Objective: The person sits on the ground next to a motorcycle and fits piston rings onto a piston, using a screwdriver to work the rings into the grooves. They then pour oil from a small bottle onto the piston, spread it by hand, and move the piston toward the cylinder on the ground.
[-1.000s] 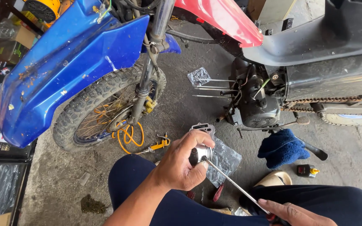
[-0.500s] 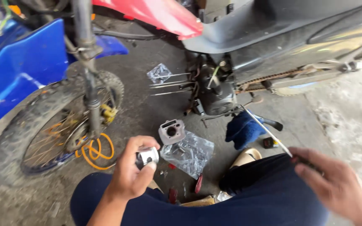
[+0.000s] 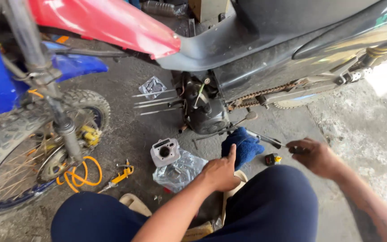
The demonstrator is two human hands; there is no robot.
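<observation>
1. Hands first: my right hand [image 3: 315,155] pinches a thin tool [image 3: 265,140] by the blue rag [image 3: 243,145].
2. My left hand [image 3: 220,172] is curled, thumb up; I cannot tell what it holds.
3. I'd steady the tool tip before moving toward the engine [image 3: 204,112]; the cylinder [image 3: 165,152] sits near the left hand.

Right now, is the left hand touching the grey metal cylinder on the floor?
Apart. The head view shows the left hand separated from the grey cylinder by a stretch of clear plastic bag.
</observation>
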